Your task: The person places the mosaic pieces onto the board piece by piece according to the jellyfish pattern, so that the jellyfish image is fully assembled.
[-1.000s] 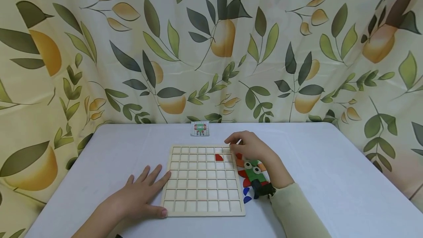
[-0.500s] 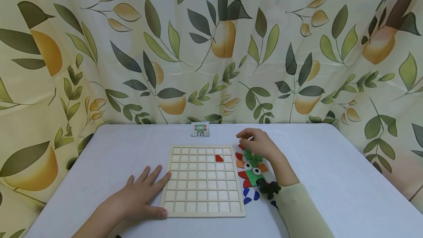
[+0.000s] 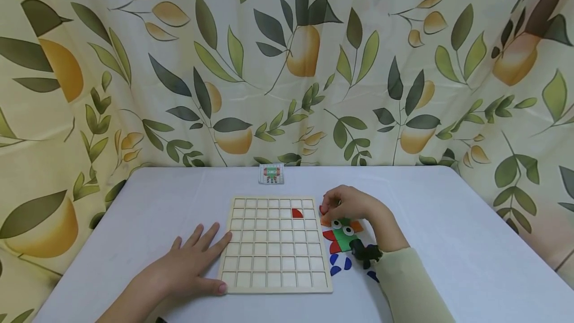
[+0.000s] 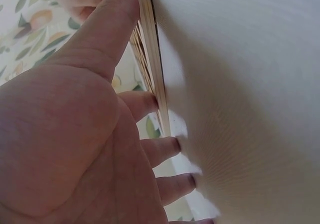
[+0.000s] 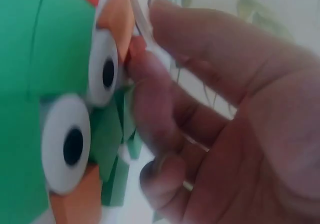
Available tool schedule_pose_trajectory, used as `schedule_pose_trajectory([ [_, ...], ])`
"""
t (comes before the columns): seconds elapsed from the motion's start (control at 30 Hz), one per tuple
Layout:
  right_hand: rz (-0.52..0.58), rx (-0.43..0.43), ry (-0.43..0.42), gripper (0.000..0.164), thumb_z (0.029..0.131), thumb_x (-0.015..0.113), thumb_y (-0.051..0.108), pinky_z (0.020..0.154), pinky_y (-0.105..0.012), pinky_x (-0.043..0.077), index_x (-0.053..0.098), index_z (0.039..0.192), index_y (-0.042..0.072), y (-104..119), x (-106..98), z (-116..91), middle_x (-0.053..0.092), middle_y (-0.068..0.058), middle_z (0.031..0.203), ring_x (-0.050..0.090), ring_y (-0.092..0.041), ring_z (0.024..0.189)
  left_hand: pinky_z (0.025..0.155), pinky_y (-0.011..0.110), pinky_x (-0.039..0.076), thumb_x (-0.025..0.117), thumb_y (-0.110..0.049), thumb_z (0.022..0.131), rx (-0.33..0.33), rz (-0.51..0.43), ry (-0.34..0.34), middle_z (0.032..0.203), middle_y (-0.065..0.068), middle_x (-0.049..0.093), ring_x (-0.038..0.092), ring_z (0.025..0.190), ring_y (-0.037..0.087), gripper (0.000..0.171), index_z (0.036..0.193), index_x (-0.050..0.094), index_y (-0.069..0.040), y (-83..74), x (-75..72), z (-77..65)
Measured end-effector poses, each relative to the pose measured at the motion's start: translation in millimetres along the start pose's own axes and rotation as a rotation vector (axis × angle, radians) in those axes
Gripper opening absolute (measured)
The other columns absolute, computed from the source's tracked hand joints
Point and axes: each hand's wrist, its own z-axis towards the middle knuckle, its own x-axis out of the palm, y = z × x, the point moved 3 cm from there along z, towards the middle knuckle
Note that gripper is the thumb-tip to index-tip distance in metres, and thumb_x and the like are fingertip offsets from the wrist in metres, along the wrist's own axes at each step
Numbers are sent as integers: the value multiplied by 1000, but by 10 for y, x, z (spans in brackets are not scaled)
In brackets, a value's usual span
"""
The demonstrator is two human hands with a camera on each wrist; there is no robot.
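A pale wooden grid board lies on the table, with one red quarter-circle piece set in a cell of its upper right. My left hand is spread at the board's left edge, fingertips and thumb against its side. Beyond the right edge, my right hand reaches down over loose pieces. In the right wrist view its index fingertip is at a small red piece, while the thumb stands apart from it. Green pieces and white eye pieces lie beside that hand, which partly covers the pile in the head view.
A small pattern card lies behind the board. Blue pieces are near the board's lower right, and a black device sits at my right wrist. A leaf-and-fruit curtain hangs behind the white table.
My right hand drew back from the board's upper right corner to the far end of the pile, then came down and nearer to a red piece. The left hand stayed put.
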Motion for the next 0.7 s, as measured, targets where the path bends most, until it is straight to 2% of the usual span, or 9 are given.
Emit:
schedule_pose_trajectory([
  [0.13,-89,59,13,18,79,84,17,67,-33,46,67,86,17,103,66,-15,60,-3,79,55,-20,78,104,81,13,67,-77,70,-7,6,3,167,14,15,9,150,49,108,158,29,-26,5,-9,14],
  [0.33,-164,94,-18,23,76,85,14,64,-33,44,64,86,15,189,94,-32,58,-4,78,54,-20,75,104,81,13,66,-77,71,-4,4,-2,167,12,14,8,151,47,108,159,28,-28,0,-6,7],
  [0.6,-157,58,-30,22,76,86,15,62,-32,44,66,85,15,161,79,-27,57,-3,73,54,-19,71,105,80,13,66,-76,71,0,-3,-9,167,13,14,9,151,48,108,159,28,-27,1,0,1],
  [0.7,-143,22,-2,18,77,84,13,62,-32,43,66,82,15,159,71,-17,55,-3,71,53,-18,70,105,80,13,66,-76,71,5,-5,-13,167,13,14,8,151,48,107,159,28,-27,1,-8,-6],
])
